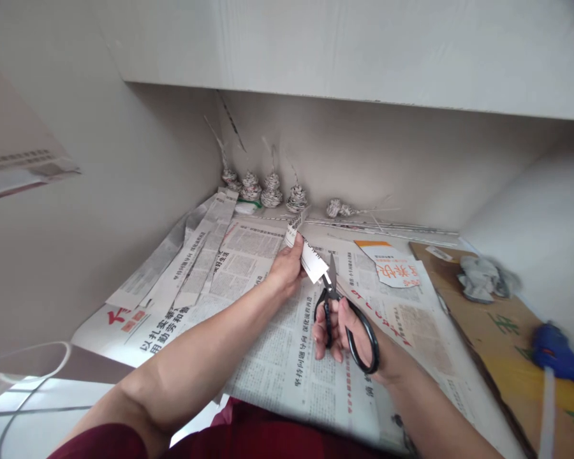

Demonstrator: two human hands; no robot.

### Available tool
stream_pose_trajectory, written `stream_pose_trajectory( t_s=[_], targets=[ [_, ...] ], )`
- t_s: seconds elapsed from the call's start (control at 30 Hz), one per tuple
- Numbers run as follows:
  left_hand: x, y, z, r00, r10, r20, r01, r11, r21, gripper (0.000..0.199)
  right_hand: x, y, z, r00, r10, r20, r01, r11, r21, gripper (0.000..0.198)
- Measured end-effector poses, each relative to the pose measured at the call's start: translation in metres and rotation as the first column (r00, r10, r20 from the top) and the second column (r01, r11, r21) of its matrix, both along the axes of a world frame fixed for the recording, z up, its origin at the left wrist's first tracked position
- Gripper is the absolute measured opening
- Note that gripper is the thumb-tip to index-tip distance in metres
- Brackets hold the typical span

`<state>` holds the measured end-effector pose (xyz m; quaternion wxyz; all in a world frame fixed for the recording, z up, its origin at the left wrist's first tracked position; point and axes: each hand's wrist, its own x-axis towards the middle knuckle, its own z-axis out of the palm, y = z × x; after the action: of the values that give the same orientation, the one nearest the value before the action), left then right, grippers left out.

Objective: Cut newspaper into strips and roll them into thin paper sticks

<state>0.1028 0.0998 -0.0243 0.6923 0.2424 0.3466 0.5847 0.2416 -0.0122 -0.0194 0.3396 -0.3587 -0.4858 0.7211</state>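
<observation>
Paper strip [314,264] and black-handled scissors [331,294], meeting corner to blade.
The strip, mostly plain white with black print along its upper edge and at its bent far end, is held up on a slant, running down to the right. The scissors point away from the wearer, loops spread apart, dark metal blades at the strip's lower right corner; whether the paper sits between them is unclear.

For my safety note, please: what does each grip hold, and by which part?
Left grip: a printed paper piece, by the end farther from the scissors. Right grip: those scissors, by the black handles.
</observation>
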Motion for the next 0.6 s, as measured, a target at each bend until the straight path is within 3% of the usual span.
stream_pose_trajectory(
  t_s=[0.27, 0.47, 0.6],
  targets=[
    [-0.002, -0.015, 0.010, 0.914, -0.403, 0.044, 0.404, 0.914, -0.024, 0.013, 0.023, -0.026, 0.006, 0.996, -0.091, 0.022, 0.092, 0.992, -0.088, 0.056],
    [0.005, -0.034, 0.015, 0.847, -0.530, 0.048, 0.532, 0.846, -0.030, 0.023, 0.030, -0.060, -0.006, 0.984, -0.177, 0.033, 0.180, 0.980, -0.085, 0.052],
    [0.008, -0.042, 0.011, 0.796, -0.604, 0.038, 0.604, 0.797, 0.011, 0.018, 0.032, -0.078, -0.018, 0.980, -0.201, 0.000, 0.200, 0.976, -0.088, 0.051]
  ],
)
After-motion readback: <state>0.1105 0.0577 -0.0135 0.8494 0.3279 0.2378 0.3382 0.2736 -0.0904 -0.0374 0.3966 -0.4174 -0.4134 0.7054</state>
